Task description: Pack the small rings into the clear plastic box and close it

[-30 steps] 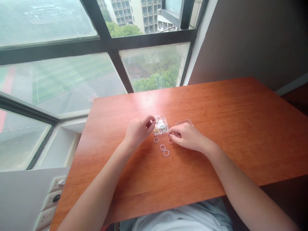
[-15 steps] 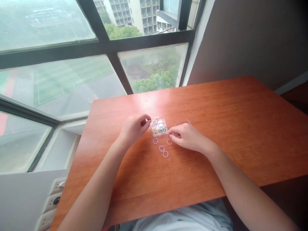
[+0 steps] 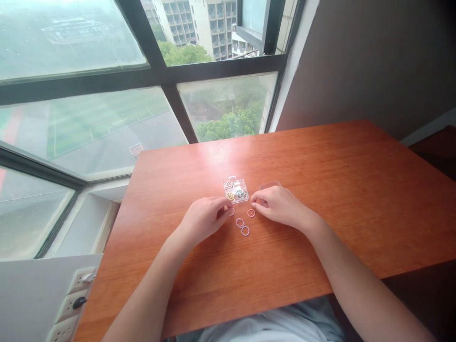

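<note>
My left hand is low over the table, thumb and fingertips closed at the left edge of a small purple hair tie, partly covering it. Just beyond is a small clear plastic box with compartments. It holds white hair ties, yellow ones and green ones. Beside the box's right corner, my right hand has its fingers bent together; whatever they hold, if anything, is hidden. A pink hair tie lies below those fingers. Nearer me, purple hair ties lie touching or overlapping.
A clear plastic lid lies behind my right hand. The brown wooden table runs up to a window with a dark frame. Wall sockets are at the lower left, beside the table's edge.
My left hand has moved from the box's left side down toward me, to the purple hair tie. My right hand has barely moved. The camera view has shifted slightly.
</note>
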`<state>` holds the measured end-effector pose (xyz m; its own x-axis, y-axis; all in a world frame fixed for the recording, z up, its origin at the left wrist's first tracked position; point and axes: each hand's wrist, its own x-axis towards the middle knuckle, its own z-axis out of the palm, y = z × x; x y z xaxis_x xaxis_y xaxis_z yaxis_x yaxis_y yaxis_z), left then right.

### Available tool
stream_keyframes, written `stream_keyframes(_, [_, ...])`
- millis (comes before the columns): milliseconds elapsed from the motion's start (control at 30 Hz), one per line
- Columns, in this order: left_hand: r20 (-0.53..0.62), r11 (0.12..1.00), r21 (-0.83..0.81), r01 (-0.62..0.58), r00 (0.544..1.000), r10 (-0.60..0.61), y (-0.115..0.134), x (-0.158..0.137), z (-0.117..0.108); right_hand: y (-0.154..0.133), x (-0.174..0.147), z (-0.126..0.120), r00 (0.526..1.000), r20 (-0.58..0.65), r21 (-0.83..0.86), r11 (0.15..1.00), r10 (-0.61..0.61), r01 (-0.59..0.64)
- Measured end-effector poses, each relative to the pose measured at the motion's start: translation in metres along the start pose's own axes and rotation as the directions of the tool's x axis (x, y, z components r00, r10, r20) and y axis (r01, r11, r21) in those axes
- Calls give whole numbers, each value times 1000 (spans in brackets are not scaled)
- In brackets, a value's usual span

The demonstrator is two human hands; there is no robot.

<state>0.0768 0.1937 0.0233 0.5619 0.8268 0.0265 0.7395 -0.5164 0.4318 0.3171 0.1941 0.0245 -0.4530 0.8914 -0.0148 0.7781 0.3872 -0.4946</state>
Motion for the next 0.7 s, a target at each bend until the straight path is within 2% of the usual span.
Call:
stream_keyframes(167, [22, 1000, 14, -2, 1000, 1, -1, 0, 0, -1, -1, 1, 999, 46, -24, 1000, 21, -20])
stream_keyframes(467, [10, 999, 43, 4, 1000, -4, -1, -2, -7, -15, 0, 8, 994, 110, -242, 970, 26, 2])
stream_keyframes(700, [69, 999, 21, 36, 997, -37, -4, -3, -5, -14, 1, 9, 997, 74, -153, 987, -34, 45])
